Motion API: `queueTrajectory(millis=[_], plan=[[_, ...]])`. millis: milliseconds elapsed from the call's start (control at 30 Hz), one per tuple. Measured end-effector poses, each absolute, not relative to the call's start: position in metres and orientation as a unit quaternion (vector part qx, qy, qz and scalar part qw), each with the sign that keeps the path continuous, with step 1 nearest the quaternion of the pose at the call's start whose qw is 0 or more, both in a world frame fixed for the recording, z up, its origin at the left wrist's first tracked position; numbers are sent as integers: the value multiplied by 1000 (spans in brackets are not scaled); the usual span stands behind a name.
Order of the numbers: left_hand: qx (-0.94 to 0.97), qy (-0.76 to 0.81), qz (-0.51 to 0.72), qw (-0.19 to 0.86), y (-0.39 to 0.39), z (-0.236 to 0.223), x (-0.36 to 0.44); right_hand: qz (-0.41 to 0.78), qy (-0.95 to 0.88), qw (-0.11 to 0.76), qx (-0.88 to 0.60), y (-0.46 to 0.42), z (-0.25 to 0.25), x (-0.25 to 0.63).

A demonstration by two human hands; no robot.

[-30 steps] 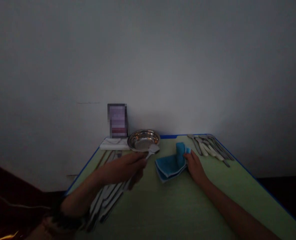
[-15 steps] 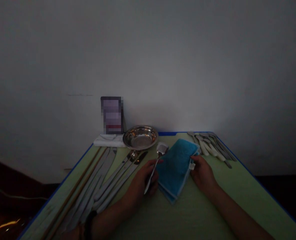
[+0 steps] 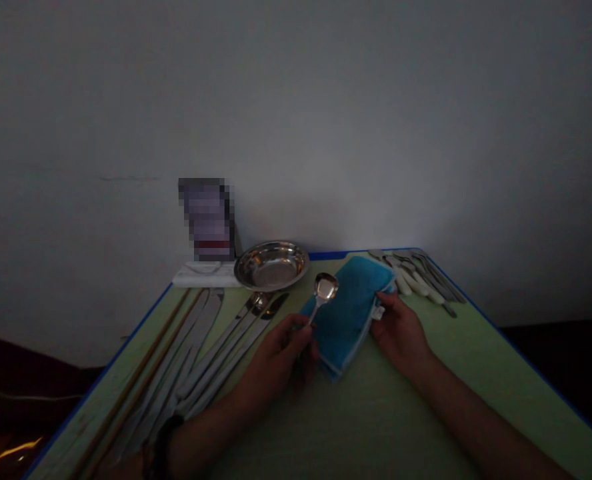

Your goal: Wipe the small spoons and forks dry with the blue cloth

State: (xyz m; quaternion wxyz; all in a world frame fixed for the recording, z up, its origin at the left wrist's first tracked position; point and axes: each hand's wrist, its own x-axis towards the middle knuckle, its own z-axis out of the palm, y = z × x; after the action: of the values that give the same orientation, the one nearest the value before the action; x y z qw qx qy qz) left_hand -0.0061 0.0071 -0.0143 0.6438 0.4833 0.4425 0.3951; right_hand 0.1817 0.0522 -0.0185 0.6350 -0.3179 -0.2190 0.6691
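One shiny spoon (image 3: 327, 287), one blue cloth (image 3: 351, 313).

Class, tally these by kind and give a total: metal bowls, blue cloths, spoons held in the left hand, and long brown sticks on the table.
Metal bowl: 1
Blue cloth: 1
Spoon held in the left hand: 1
Long brown sticks: 2
Total: 5

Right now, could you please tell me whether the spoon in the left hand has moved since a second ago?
Yes: against the metal bowl, the metal spoon has moved right; its head, earlier overlapping the rim, now appears clear of it.
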Motion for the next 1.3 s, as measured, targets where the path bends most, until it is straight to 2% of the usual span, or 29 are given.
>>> queueTrajectory(millis=[67,167,233,300,367,433,500,567,667,767,900,967,1133,1300], plan=[[495,452,383,635,7,-15,-6,630,-249,663,-320,53,-14,186],[521,480,362,606,8,-15,-7,501,-354,698,-370,50,-6,195],[536,492,349,590,7,-13,-7,416,-424,697,-403,45,-1,197],[552,495,335,581,6,-13,-6,379,-474,680,-412,36,1,195],[569,490,330,572,4,-13,-6,351,-546,646,-402,27,-1,190],[584,488,333,557,2,-13,-6,292,-700,515,-398,19,-4,183],[588,497,340,539,0,-14,-5,285,-755,432,-403,15,-7,178],[593,511,336,524,-2,-13,-5,300,-746,424,-417,14,-8,175],[636,497,301,508,-4,-11,-5,347,-653,486,-466,20,-6,174],[695,467,291,464,-5,-7,-7,446,-523,545,-481,26,-6,175],[726,446,312,420,-4,-5,-8,552,-470,511,-462,26,-11,173],[715,458,316,423,-3,-6,-8,600,-435,505,-442,26,-12,171],[653,495,335,465,-3,-9,-8,695,-250,583,-338,33,0,176],[642,499,330,479,-3,-10,-8,729,-190,610,-248,40,3,189]])
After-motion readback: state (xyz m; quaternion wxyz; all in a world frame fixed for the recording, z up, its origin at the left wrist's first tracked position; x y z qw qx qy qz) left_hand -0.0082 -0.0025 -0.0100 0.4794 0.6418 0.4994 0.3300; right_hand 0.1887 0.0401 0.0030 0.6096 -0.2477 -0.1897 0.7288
